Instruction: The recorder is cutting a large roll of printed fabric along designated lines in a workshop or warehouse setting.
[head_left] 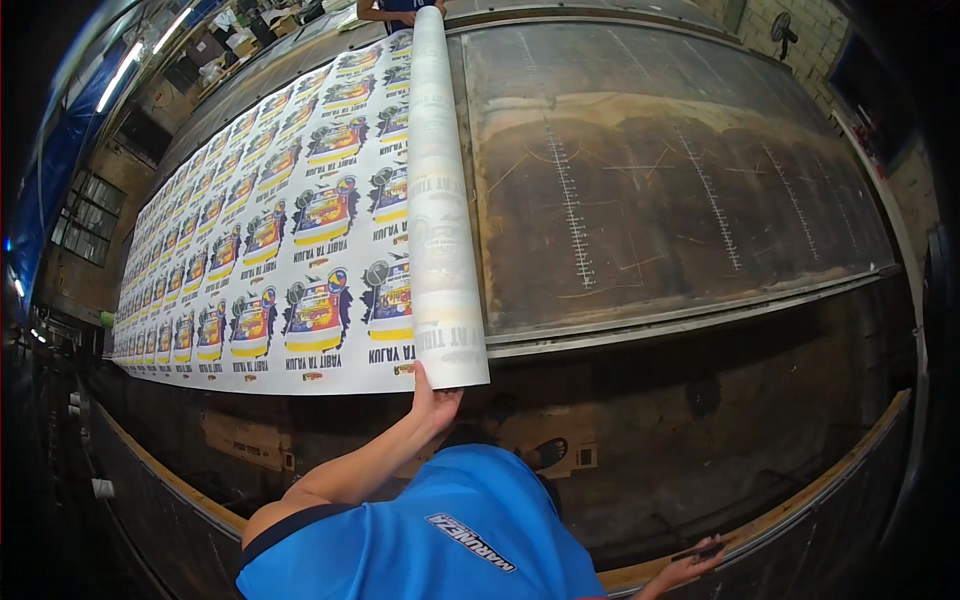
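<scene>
A long white sheet (230, 378) with repeated colourful prints lies over the table at the left. Its right side is wound into a white roll (440, 230) that runs from the near edge to the far side. At the roll's near end, my left hand (437, 402) grips it, with the thumb up on the roll and the other fingers partly hidden beneath. Low on the right, away from the sheet, my right hand (688, 572) is closed on a thin dark tool (697, 549); its exact kind is too small to tell.
Across the far end, a co-worker's hands (405, 17) are at the roll. The dark, stained tabletop (650, 200) bears white ruler-like marks. Behind me runs another table with a wooden edge (800, 500). Cardboard (245, 443) lies on the floor between. A fan (783, 33) stands far right.
</scene>
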